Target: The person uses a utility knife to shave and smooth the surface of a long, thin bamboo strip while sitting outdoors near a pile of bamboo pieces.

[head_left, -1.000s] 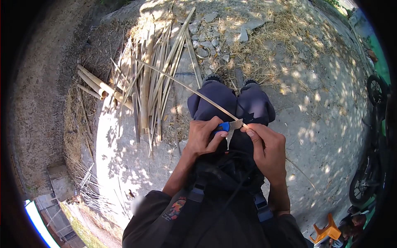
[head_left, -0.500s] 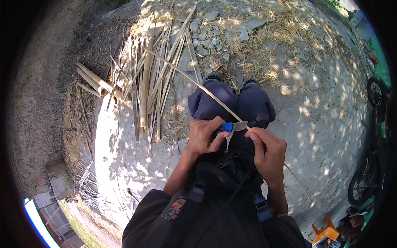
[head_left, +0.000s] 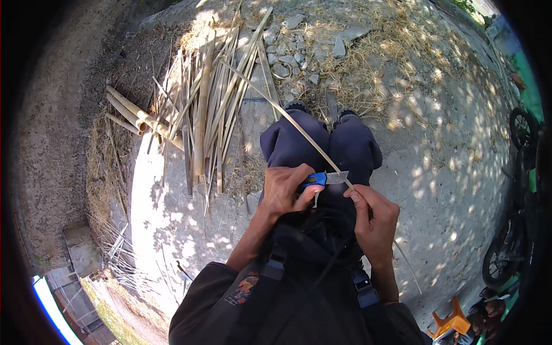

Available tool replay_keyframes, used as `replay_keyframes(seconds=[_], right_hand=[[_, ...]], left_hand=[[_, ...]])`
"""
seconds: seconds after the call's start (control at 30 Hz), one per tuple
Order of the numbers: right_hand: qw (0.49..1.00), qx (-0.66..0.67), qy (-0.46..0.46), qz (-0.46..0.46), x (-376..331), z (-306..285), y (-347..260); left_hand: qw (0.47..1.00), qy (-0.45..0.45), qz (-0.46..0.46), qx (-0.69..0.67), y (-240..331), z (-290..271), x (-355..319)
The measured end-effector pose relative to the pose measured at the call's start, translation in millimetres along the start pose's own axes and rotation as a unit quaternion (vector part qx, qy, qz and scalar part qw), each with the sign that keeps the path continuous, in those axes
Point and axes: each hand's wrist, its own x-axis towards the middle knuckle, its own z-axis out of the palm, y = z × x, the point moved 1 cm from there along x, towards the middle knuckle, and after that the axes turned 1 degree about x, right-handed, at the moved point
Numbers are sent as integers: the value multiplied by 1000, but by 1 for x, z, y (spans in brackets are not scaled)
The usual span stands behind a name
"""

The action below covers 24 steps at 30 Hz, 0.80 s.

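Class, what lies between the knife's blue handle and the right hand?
In the head view, the blade and part of the strip lie between them.

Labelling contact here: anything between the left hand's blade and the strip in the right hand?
Nothing visible. The left hand holds the blue-handled knife; its blade overlaps the thin strip in this view, close to where the right hand pinches it.
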Motion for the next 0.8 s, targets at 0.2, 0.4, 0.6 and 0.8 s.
replay_keyframes(seconds=[0.2,0.4,0.6,0.8], right_hand=[[1000,7,22,2,-4,0,2],[999,18,38,-5,-11,0,-1],[999,14,14,37,-11,-4,-7],[996,34,0,77,-14,-7,-11]], left_hand=[[1000,9,-12,3,4,1,2],[1000,21,-7,15,7,0,3],[999,32,8,23,7,0,4],[997,66,-2,37,6,1,3]])
